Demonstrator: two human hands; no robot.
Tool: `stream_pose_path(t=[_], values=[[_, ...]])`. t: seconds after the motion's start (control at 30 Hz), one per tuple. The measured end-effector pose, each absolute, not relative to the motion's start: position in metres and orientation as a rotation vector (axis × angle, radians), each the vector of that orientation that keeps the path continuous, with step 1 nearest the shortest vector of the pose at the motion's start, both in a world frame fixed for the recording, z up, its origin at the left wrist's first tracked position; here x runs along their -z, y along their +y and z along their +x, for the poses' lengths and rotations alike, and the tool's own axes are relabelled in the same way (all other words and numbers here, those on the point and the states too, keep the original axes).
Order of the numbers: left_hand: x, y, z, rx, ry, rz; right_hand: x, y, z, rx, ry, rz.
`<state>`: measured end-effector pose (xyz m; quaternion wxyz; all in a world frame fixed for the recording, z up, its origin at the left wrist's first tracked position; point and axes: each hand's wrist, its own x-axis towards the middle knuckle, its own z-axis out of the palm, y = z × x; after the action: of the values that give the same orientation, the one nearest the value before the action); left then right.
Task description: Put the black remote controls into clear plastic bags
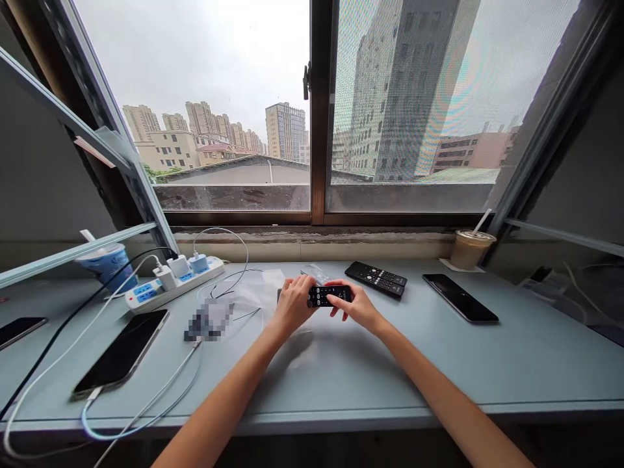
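A black remote control (322,296) with white-marked buttons lies sideways between my two hands, just above the desk. My left hand (294,300) wraps over its left end, hiding that part. Around its right end closes my right hand (358,304), the thumb resting on the button face and the fingers curled beneath. Behind the hands lies a clear plastic bag (316,272), partly covered by them. Two more black remote controls (376,278) rest side by side on the desk, beyond my right hand.
The grey desk (370,383) carries a dark phone (461,298) and an iced drink cup (470,250) at right. To the left are a charging phone (121,351), a power strip (175,283) with cables, a blue cup (110,263) and a blurred-out object (209,320). A window stands behind.
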<state>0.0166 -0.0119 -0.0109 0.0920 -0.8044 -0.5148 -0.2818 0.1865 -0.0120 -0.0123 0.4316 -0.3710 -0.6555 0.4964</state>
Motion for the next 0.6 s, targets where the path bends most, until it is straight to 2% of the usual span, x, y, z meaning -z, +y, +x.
stream_pose_path(t=[0.33,0.6], values=[[0.012,-0.0139,0.021,0.852,-1.452,-2.399,0.0042,-0.0169,0.1889,-1.679,-1.512,-0.807],[0.0107,-0.0146,0.021,0.883,-1.454,-2.431,0.0025,-0.0149,0.1895,-1.792,-1.46,-0.713]])
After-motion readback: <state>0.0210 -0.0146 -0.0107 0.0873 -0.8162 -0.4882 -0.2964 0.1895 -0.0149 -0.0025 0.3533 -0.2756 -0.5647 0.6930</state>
